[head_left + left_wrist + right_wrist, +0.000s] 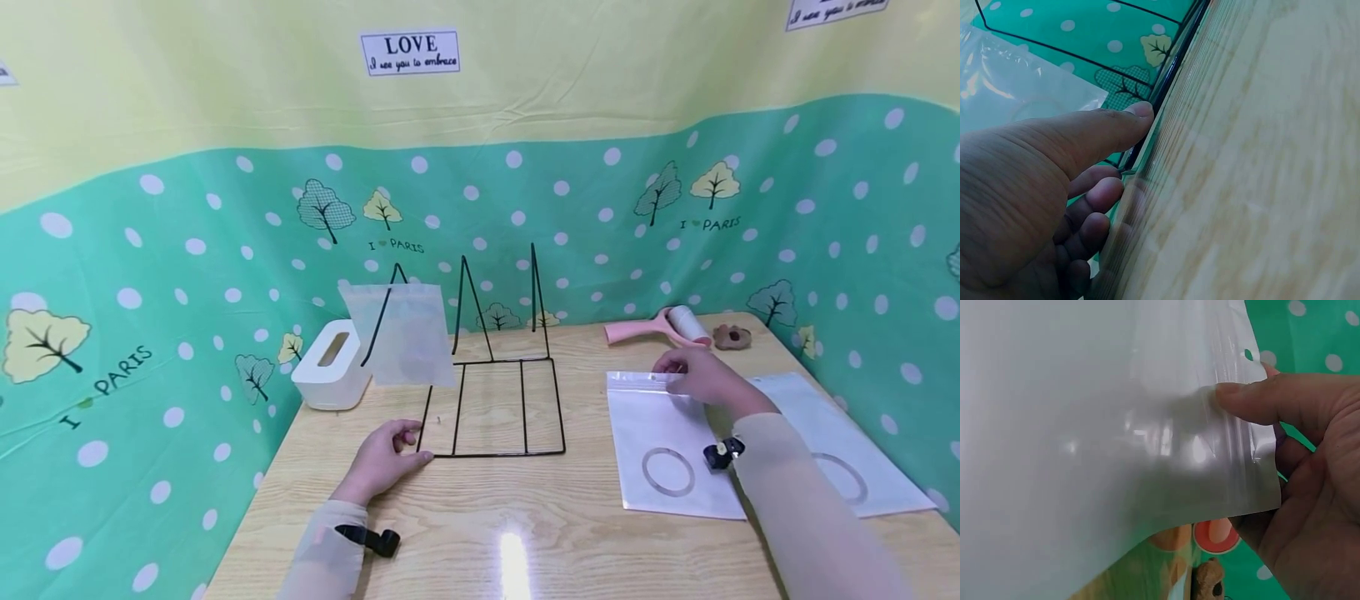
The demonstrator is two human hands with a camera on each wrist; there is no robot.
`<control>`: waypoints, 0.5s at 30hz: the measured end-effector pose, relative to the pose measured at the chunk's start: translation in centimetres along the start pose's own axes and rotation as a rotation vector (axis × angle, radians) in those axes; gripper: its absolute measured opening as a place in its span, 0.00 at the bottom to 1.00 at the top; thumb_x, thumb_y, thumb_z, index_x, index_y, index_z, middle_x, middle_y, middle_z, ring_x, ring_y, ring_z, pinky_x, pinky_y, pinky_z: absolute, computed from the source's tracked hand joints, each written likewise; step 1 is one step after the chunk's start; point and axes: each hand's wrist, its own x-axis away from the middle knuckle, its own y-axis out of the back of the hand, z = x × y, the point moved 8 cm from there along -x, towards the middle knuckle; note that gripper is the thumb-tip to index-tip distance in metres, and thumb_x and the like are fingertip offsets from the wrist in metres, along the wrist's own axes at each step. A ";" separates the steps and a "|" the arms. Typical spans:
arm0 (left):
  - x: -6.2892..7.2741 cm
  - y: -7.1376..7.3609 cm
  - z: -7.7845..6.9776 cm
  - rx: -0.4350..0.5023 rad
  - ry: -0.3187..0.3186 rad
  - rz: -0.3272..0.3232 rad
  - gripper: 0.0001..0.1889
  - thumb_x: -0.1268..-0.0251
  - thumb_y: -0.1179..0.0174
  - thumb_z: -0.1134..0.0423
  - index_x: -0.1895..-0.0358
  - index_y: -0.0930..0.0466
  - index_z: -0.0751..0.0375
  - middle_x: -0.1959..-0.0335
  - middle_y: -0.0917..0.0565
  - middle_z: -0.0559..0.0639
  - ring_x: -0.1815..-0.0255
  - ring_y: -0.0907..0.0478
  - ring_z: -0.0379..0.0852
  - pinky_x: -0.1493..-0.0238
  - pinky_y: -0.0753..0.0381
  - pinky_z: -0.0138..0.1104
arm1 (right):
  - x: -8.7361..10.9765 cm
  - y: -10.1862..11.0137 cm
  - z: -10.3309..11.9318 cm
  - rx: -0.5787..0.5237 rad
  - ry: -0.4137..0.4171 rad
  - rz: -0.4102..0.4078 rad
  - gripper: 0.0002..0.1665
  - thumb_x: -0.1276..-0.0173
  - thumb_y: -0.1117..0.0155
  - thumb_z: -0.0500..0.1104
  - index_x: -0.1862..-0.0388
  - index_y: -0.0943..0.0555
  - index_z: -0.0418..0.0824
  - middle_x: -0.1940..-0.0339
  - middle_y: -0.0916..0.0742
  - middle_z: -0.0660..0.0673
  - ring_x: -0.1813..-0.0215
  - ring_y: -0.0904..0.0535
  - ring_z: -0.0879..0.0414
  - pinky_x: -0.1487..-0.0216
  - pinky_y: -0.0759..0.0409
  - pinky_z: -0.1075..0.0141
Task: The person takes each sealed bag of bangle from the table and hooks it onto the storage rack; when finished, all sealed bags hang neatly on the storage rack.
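Note:
A black wire rack (495, 455) stands on the table with several upright pointed prongs at its back. At its front left corner my left hand (380, 461) pinches the wire, thumb (1113, 128) on top and curled fingers below. A translucent zip bag (408, 333) hangs on the leftmost prong. To the right, my right hand (701, 375) pinches the zip end of another white zip bag (637, 433), which has a ring-shaped mark. In the right wrist view the thumb presses on the bag (1085, 437) near its small hang hole.
A further white bag (870, 442) lies at the right, partly under the right sleeve. Behind are a pink lint roller (637, 331) and a small brown flower-shaped thing (732, 337). A white tissue box (330, 387) stands left of the rack. Patterned cloth walls (187, 275) enclose the table.

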 end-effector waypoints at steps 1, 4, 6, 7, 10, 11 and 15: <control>0.0 0.0 0.0 0.002 -0.003 0.000 0.31 0.44 0.19 0.53 0.37 0.17 0.55 0.60 0.21 0.43 0.61 0.28 0.44 0.57 0.29 0.39 | 0.1 0.1 0.0 -0.002 -0.009 -0.005 0.17 0.35 0.27 0.31 0.48 0.14 0.41 0.49 0.14 0.39 0.50 0.21 0.41 0.53 0.20 0.50; 0.0 0.0 -0.1 0.009 -0.008 -0.001 0.31 0.44 0.19 0.53 0.37 0.17 0.56 0.60 0.21 0.44 0.61 0.28 0.45 0.57 0.29 0.40 | 0.3 0.4 0.0 0.001 -0.003 -0.010 0.15 0.34 0.26 0.33 0.49 0.14 0.40 0.50 0.14 0.39 0.50 0.21 0.42 0.52 0.21 0.49; 0.0 0.0 -0.1 0.010 -0.007 0.000 0.31 0.44 0.19 0.53 0.37 0.17 0.56 0.60 0.20 0.44 0.61 0.28 0.44 0.57 0.29 0.40 | 0.4 0.5 0.1 0.002 0.009 -0.010 0.12 0.33 0.27 0.35 0.51 0.14 0.40 0.53 0.14 0.40 0.52 0.21 0.43 0.53 0.21 0.50; 0.0 0.0 -0.1 0.011 -0.008 0.001 0.31 0.44 0.19 0.53 0.37 0.17 0.56 0.59 0.20 0.44 0.61 0.28 0.44 0.56 0.29 0.40 | 0.4 0.5 0.2 0.003 0.018 -0.009 0.11 0.32 0.27 0.35 0.52 0.14 0.39 0.55 0.14 0.41 0.54 0.21 0.44 0.54 0.21 0.51; -0.1 0.0 -0.1 0.005 -0.012 0.002 0.31 0.43 0.19 0.53 0.37 0.17 0.56 0.59 0.20 0.45 0.61 0.28 0.44 0.56 0.29 0.40 | 0.5 0.5 0.2 0.009 0.030 -0.009 0.06 0.30 0.29 0.35 0.55 0.14 0.41 0.59 0.15 0.43 0.57 0.22 0.47 0.57 0.22 0.55; -0.1 0.0 -0.1 0.003 -0.014 0.003 0.31 0.43 0.19 0.53 0.36 0.17 0.56 0.59 0.20 0.45 0.61 0.28 0.44 0.56 0.29 0.40 | 0.5 0.5 0.3 0.013 0.034 -0.006 0.06 0.29 0.30 0.35 0.55 0.15 0.40 0.59 0.15 0.43 0.57 0.22 0.47 0.57 0.23 0.55; -0.1 0.0 0.0 0.000 -0.016 0.002 0.31 0.43 0.19 0.53 0.36 0.17 0.56 0.59 0.20 0.45 0.61 0.28 0.44 0.56 0.29 0.40 | 0.9 0.8 0.7 0.019 0.016 -0.003 0.11 0.31 0.31 0.31 0.52 0.15 0.40 0.54 0.15 0.40 0.53 0.22 0.44 0.54 0.21 0.52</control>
